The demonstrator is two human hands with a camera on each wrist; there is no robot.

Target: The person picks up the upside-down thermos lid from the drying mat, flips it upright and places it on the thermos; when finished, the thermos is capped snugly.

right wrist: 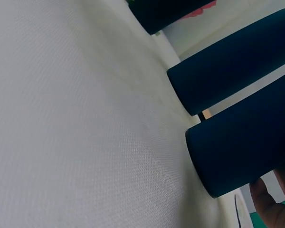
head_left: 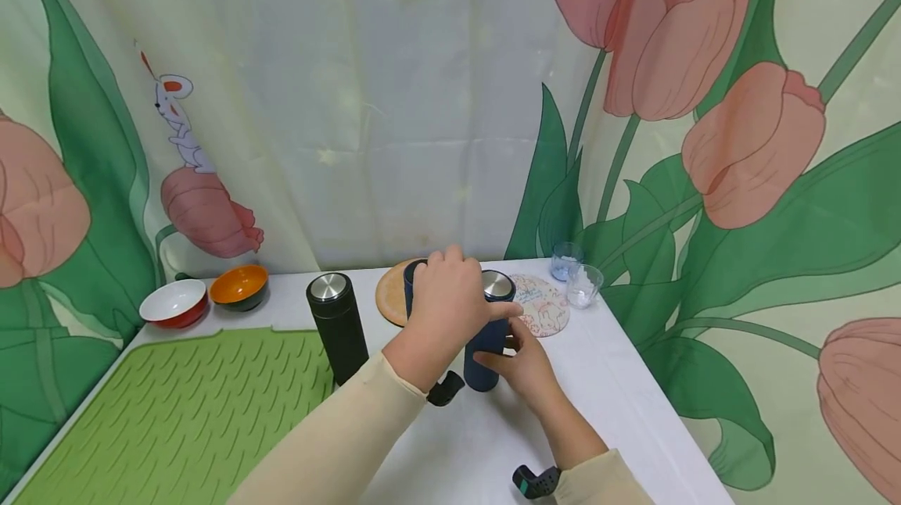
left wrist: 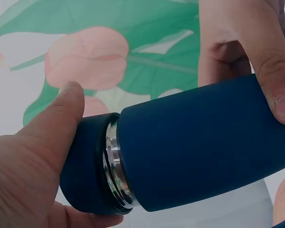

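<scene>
A dark blue thermos (head_left: 482, 368) with a silver-topped lid stands upright on the white table. My left hand (head_left: 448, 294) reaches over from the left and grips its lid (left wrist: 88, 161), thumb on one side and fingers on the other. Between lid and body a shiny metal ring (left wrist: 115, 164) shows. Lower down, my right hand (head_left: 524, 364) holds the thermos body (left wrist: 199, 142), thumb and fingers on opposite sides. A second blue thermos (right wrist: 228, 59) stands just beyond, mostly hidden by my left hand in the head view. Left of my hands is a black thermos (head_left: 339, 333).
A green ridged mat (head_left: 190, 411) covers the table's left part, with a red-and-white bowl (head_left: 174, 303) and an orange bowl (head_left: 240, 287) behind it. A round wooden board (head_left: 389, 294), a patterned round mat (head_left: 542, 306) and two small glasses (head_left: 584, 286) lie toward the back.
</scene>
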